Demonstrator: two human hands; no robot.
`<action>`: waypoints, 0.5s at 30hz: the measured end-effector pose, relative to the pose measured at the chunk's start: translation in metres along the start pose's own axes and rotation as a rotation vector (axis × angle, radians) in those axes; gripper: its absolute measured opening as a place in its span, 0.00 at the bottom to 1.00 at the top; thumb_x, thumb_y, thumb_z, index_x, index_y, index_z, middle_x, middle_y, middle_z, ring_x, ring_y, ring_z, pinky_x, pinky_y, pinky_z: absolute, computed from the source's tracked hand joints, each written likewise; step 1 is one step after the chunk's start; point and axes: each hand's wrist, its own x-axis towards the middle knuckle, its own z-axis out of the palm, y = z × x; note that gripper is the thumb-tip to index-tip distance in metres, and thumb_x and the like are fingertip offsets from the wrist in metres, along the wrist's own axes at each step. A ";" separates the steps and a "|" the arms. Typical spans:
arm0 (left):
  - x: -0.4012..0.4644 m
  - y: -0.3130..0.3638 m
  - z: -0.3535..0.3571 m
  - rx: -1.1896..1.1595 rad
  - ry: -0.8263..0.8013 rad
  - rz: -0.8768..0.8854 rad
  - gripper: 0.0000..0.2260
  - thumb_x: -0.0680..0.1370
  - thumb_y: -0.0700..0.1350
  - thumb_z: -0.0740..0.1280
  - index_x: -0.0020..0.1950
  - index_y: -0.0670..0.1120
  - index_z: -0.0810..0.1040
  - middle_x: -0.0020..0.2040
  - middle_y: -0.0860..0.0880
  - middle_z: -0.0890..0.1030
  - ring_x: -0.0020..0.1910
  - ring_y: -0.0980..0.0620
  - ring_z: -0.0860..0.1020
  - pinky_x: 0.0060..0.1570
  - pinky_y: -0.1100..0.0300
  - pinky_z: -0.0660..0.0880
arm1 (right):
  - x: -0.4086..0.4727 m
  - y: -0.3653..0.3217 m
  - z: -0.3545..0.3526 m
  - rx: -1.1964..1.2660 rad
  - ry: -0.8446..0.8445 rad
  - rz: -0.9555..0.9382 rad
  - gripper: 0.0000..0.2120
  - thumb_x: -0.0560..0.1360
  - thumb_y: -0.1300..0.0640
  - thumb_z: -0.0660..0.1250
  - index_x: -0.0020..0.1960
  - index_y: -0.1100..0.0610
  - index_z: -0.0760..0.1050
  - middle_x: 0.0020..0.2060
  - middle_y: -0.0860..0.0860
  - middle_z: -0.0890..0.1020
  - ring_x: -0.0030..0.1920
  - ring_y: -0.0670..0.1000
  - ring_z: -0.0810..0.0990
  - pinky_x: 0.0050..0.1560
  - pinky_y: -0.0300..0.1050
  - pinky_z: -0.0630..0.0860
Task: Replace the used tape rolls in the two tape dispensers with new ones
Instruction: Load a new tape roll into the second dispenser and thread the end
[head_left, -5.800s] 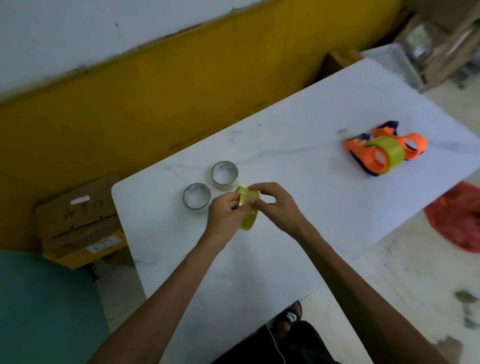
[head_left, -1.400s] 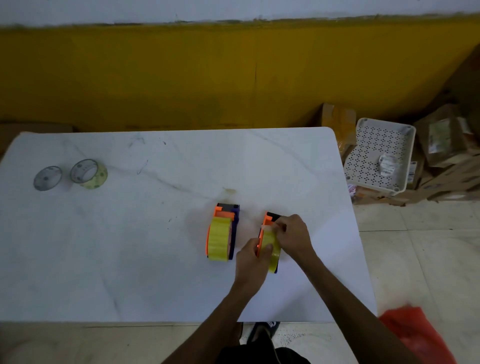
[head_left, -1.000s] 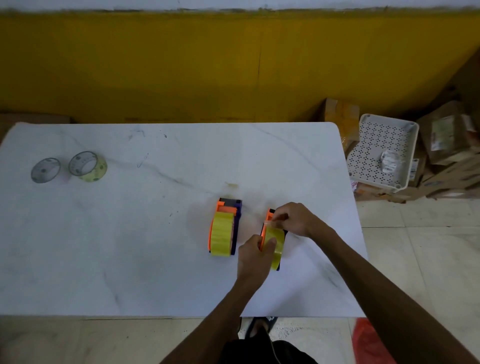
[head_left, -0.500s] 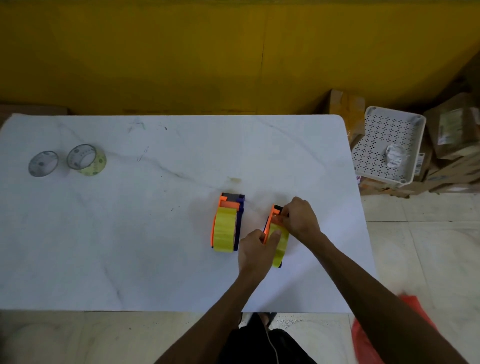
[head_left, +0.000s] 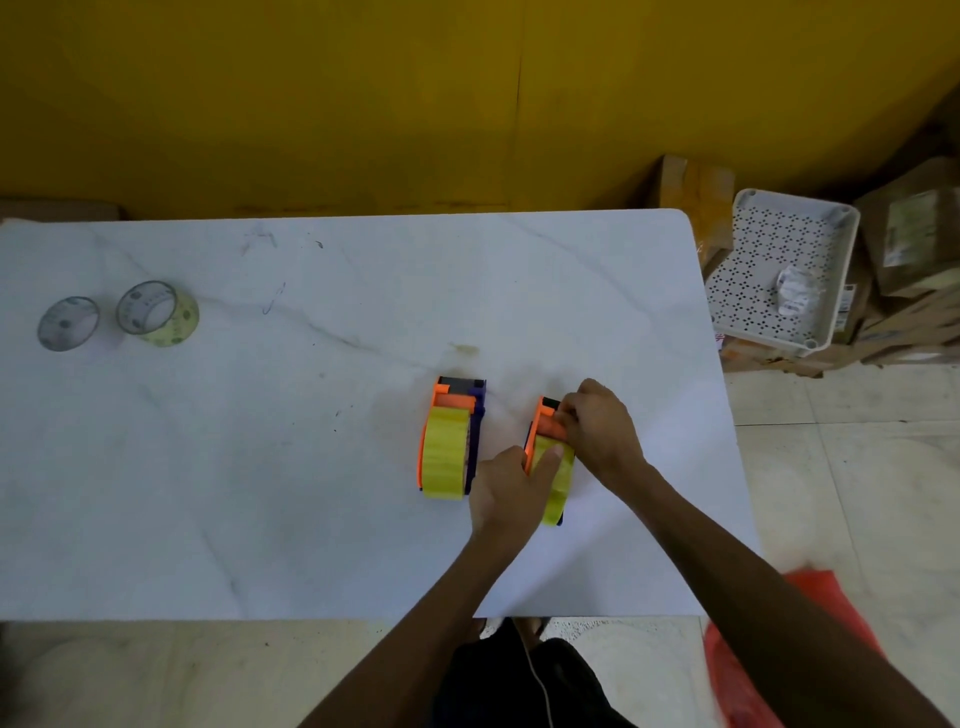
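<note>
Near the table's (head_left: 623, 312) right end, both my hands are on the right-hand dispenser (head_left: 544, 415). My left hand (head_left: 506, 486) grips its body from the left, thumb pressed across the new yellow roll (head_left: 556, 483) seated in it. My right hand (head_left: 600, 428) is pinched on the front end by the orange roller and dark blade area; I think it holds the tape's loose end, but the strip itself is too small to see.

Change from a few seconds back: this roll was then in my hands over by the two cores, well away from the dispensers, and now it sits in the dispenser frame. Over the last second my right hand has gone from a wider pull to tight against the front of the dispenser, and my left thumb has stayed on the roll. That reads to me as threading the tape end forward, the last bit of loading.

The other dispenser (head_left: 452, 441) stands just beside it on the left, apart, upright on its edge, with its own full yellow roll (head_left: 444, 452) in place; nobody is touching it.

Far left on the table, well apart from all this: one bare clear core (head_left: 67, 323) and, just beside it, a nearly spent roll (head_left: 158, 314) with a thin yellow layer left. Those look like the two used ones, already out.

Judgement: both swaps look done apart from fixing this tape end. Risk: the end sticks back onto the roll if I let go early.
</note>
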 end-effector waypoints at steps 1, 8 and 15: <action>0.001 0.001 0.000 0.033 -0.002 0.008 0.23 0.76 0.64 0.61 0.29 0.50 0.63 0.25 0.53 0.67 0.24 0.56 0.66 0.26 0.62 0.63 | 0.000 0.000 0.000 -0.004 0.006 -0.014 0.12 0.76 0.59 0.61 0.39 0.64 0.79 0.40 0.57 0.75 0.42 0.55 0.74 0.39 0.47 0.73; 0.004 0.007 -0.003 0.219 0.039 -0.007 0.31 0.67 0.76 0.55 0.35 0.47 0.70 0.31 0.48 0.77 0.32 0.48 0.77 0.38 0.62 0.72 | 0.014 0.004 -0.008 -0.023 -0.097 -0.077 0.09 0.74 0.59 0.65 0.41 0.65 0.80 0.42 0.59 0.79 0.44 0.58 0.77 0.41 0.46 0.69; 0.002 0.014 -0.004 0.289 0.065 -0.022 0.32 0.67 0.76 0.51 0.37 0.47 0.71 0.29 0.51 0.73 0.28 0.51 0.72 0.27 0.62 0.61 | 0.027 0.007 -0.012 0.002 -0.106 -0.061 0.07 0.72 0.60 0.66 0.39 0.63 0.79 0.39 0.57 0.83 0.41 0.57 0.80 0.39 0.45 0.72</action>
